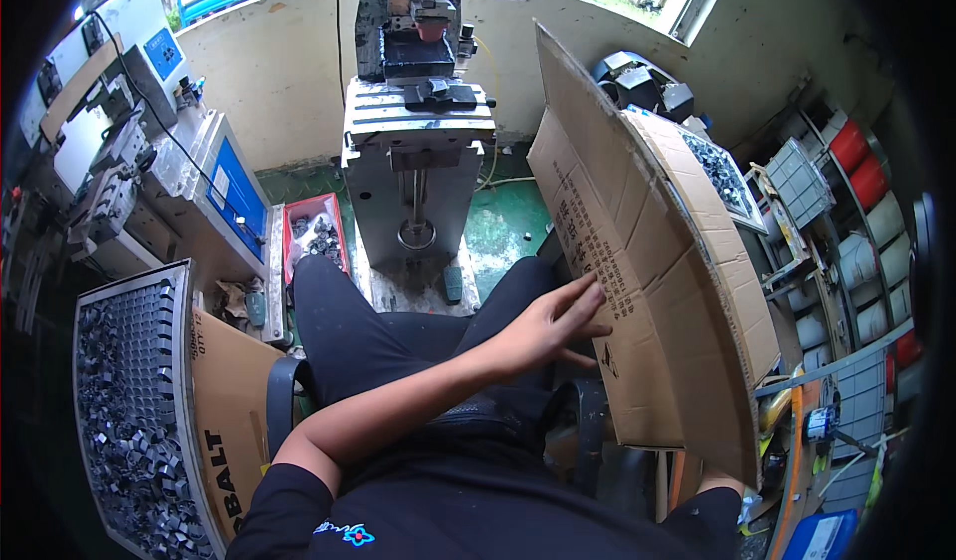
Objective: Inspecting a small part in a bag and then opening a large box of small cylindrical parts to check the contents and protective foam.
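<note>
A large cardboard carton (642, 351) with printed writing stands on my right, tilted, with a long flap (627, 157) folded outward. My left hand (560, 328) reaches across my lap to the carton's printed side. Its fingers are apart and hold nothing; whether the fingertips touch the cardboard I cannot tell. My right forearm (721, 478) goes behind the carton's near end, and the right hand is hidden there. Straight before me stands a pad printing machine (418, 134) with a reddish pad (431, 31) over a dark plate.
At left, a metal-framed tray (134, 411) of small dark parts rests by another carton (231, 411). A red bin (340, 224) of parts sits on the floor near a foot pedal (452, 285). A second machine (187, 164) stands left; racks with containers (859, 254) line the right.
</note>
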The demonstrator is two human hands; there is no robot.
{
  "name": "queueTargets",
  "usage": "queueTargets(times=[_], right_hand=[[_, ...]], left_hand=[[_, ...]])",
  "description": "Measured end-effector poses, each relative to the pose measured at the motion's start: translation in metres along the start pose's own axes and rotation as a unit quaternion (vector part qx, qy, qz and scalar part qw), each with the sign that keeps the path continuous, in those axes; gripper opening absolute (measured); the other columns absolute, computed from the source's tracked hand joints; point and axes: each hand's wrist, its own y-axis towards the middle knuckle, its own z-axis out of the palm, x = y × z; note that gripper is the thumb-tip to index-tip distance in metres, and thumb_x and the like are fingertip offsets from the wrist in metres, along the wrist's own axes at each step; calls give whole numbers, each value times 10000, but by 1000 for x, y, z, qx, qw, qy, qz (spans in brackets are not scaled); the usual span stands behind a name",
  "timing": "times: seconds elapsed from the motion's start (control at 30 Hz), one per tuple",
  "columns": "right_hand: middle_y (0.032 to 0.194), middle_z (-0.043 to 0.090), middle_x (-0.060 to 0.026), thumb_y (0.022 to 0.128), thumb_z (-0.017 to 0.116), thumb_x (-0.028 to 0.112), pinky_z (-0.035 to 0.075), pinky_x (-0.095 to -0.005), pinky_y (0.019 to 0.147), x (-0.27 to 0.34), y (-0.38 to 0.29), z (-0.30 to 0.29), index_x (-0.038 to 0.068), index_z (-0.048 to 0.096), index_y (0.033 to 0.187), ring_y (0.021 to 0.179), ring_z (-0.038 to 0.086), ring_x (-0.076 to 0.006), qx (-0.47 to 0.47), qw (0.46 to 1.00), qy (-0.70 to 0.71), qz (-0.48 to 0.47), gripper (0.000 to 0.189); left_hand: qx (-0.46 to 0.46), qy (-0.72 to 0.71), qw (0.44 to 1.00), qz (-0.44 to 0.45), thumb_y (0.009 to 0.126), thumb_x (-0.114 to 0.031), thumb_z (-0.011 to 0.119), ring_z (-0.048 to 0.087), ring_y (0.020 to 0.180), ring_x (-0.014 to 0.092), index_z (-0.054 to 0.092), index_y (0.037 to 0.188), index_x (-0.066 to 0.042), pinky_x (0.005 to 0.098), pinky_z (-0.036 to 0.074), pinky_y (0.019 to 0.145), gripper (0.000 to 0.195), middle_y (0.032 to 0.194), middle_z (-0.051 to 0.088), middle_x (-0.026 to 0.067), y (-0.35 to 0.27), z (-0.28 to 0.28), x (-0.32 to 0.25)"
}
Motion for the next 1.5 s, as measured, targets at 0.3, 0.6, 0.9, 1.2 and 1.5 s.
queueTargets(times=[0.3,0.6,0.9,1.2,1.5], right_hand=[[1535,388,-241,910,699,304,297,-425,1176,-35,-107,-41,48,461,1462,1434,356,-392,-116,951,-199,207,654],[1522,416,-241,915,661,533,273,-434,1184,-86,-164,-25,18,512,1424,1435,365,-372,-225,912,-154,306,739],[1531,415,-240,906,679,517,272,-414,1185,-112,-155,-47,25,531,1418,1448,364,-349,-234,912,-130,312,725],[1533,403,-255,929,645,528,249,-409,1195,-158,-151,-50,15,522,1426,1465,329,-348,-241,903,-160,317,725],[1516,411,-269,918,626,587,240,-421,1199,-156,-147,-54,-20,507,1424,1462,322,-358,-258,900,-146,320,800]], left_hand=[[-63,-135,979,-140,914,-784,400,273,1482,363,147,1583,-26,560,381,1120,1043,1627,194,211,63,-40,63],[-80,101,982,-139,923,-755,455,432,1374,317,364,1479,81,462,404,1103,1009,1453,465,234,93,-4,73],[-32,187,974,-126,928,-725,493,553,1244,284,476,1386,127,395,456,1048,968,1343,564,237,118,7,74],[-121,166,973,-103,960,-619,550,632,938,192,636,1149,101,352,538,815,749,1056,668,141,171,10,95],[-81,199,972,-97,947,-537,624,696,877,216,674,1125,58,322,566,808,623,976,713,134,172,-2,86]])
